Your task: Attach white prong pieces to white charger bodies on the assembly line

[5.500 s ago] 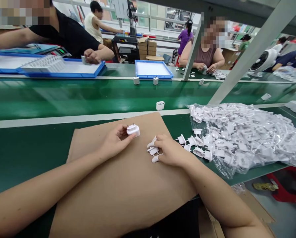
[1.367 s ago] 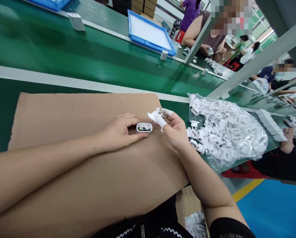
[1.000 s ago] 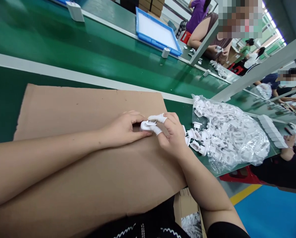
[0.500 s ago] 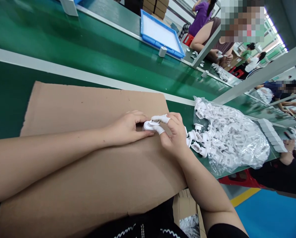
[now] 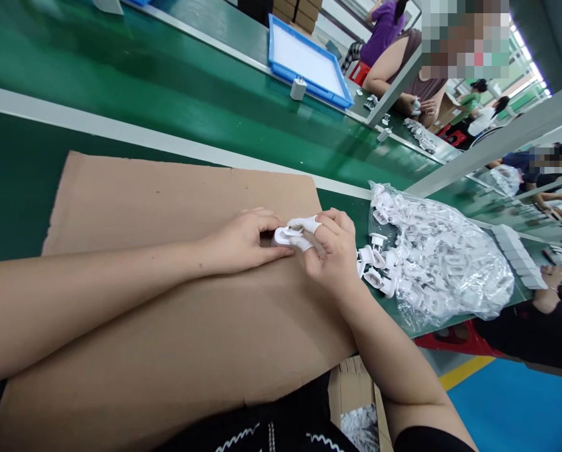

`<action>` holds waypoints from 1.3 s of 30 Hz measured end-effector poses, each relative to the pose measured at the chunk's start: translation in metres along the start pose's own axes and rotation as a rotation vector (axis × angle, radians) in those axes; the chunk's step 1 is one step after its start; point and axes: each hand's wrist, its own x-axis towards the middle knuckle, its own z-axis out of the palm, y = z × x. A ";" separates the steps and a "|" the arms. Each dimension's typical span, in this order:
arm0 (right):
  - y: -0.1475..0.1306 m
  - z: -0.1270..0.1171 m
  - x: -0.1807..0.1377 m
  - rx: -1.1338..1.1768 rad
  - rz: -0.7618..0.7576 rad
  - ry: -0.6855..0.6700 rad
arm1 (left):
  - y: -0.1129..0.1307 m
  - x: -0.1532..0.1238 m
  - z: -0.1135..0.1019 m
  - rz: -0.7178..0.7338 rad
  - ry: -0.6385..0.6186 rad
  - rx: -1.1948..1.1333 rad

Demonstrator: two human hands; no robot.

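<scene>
Over a cardboard sheet (image 5: 177, 339), my two hands meet at a small white plastic plug part (image 5: 283, 236). My left hand (image 5: 248, 243) pinches its left side between thumb and fingers. From the right, my right hand (image 5: 332, 254) closes on the same part, with white finger covers on its thumb and index finger. Fingertips hide much of the part; a small metallic bit shows near the right fingers. Right of my right hand lie several loose white plug parts (image 5: 377, 276), spilling from a clear plastic bag (image 5: 455, 263) full of similar pieces.
Beyond the cardboard runs a green conveyor belt (image 5: 191, 125) carrying a white charger-like block (image 5: 298, 89). A blue tray (image 5: 309, 59) stands on its far side. White blocks (image 5: 519, 256) are lined up past the bag. Co-workers sit opposite and to the right; a grey post (image 5: 497, 141) slants across.
The white blocks on the belt have shifted left. My hands stay at the plug part, with only slight finger movement. The co-worker's hands opposite have come closer together.
</scene>
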 end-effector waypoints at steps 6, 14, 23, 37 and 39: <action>-0.007 -0.006 0.001 -0.015 0.105 -0.105 | 0.001 0.000 0.000 0.000 -0.001 -0.003; -0.004 0.000 -0.003 0.137 0.189 -0.092 | 0.000 -0.001 0.000 -0.002 -0.004 -0.023; -0.008 0.005 -0.001 0.448 0.444 -0.022 | 0.003 -0.001 -0.003 0.007 -0.042 -0.007; -0.002 0.004 0.000 0.210 0.196 -0.034 | 0.000 0.000 -0.002 0.057 -0.033 0.009; 0.001 0.006 0.000 0.196 0.155 -0.015 | -0.001 0.001 -0.002 0.066 -0.033 0.015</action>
